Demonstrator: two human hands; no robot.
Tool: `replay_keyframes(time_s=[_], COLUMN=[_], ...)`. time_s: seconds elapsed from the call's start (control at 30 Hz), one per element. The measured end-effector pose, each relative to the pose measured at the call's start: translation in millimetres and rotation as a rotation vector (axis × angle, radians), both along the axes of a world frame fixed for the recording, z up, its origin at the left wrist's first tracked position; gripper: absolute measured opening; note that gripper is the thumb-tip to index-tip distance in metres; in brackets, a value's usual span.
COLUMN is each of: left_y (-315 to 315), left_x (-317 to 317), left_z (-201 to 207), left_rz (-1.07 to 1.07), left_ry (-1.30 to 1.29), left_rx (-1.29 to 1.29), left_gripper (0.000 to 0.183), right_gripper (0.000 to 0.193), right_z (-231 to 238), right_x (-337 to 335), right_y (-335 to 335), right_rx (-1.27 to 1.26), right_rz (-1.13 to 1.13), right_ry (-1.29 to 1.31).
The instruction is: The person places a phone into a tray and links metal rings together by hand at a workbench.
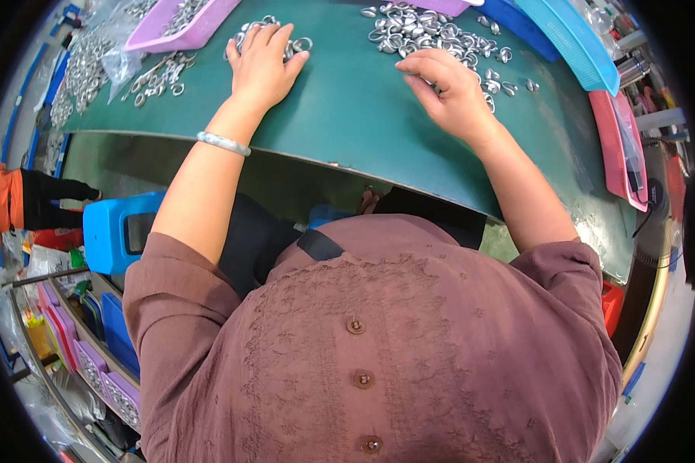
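My left hand [262, 68] lies with its fingers spread over a small heap of silver metal ring-shaped pieces [303, 44], hiding most of them. To the right, my right hand [454, 94] is held with its fingers curled and thumb and forefinger close together, at the near edge of a larger pile of shiny silver pieces [411, 29]. Whatever sits between those fingertips, if anything, is too small to make out. A few loose silver pieces [509, 89] lie just right of this hand. Both hands are over the green tabletop [347, 116].
More silver parts [164, 77] lie left of my left hand, below a purple tray [140, 37]. At the right stand a light blue basket [594, 65] and a pink tray [611, 154]. The table's front edge runs before me. A blue stool [104, 235] is at left.
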State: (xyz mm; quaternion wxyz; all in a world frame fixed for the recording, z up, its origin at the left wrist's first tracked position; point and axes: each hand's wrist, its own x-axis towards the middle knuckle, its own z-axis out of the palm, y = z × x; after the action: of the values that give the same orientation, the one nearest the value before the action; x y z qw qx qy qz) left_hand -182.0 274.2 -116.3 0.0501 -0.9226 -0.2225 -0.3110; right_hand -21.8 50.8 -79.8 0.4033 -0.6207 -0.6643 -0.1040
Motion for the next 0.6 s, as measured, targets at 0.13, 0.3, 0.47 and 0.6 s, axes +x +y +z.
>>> replay_keyframes(time_s=[0.13, 0.3, 0.47, 0.6], left_y=[-6.1, -13.7, -51.2, -65.3], left_x=[-41.5, -148.1, -288.5, -393.0], left_z=[10.5, 4.9, -60.3, -92.8], left_rz=[0.035, 0.086, 0.513, 0.779], left_ry=[-0.113, -0.298, -0.419, -0.456], left_rx=[0.007, 0.053, -0.462, -0.628], left_gripper=[0.050, 0.048, 0.053, 0.053], right_gripper=[0.015, 0.013, 0.014, 0.014], right_z=[9.4, 8.1, -12.7, -20.6], right_x=[-23.6, -57.0, -82.8, -99.4], right_y=[-13.1, -38.9, -49.6, -32.7], right_rx=[-0.129, -0.216, -0.217, -0.147], right_rz=[0.099, 0.212, 0.248, 0.329], right_ry=[-0.020, -0.068, 0.017, 0.040])
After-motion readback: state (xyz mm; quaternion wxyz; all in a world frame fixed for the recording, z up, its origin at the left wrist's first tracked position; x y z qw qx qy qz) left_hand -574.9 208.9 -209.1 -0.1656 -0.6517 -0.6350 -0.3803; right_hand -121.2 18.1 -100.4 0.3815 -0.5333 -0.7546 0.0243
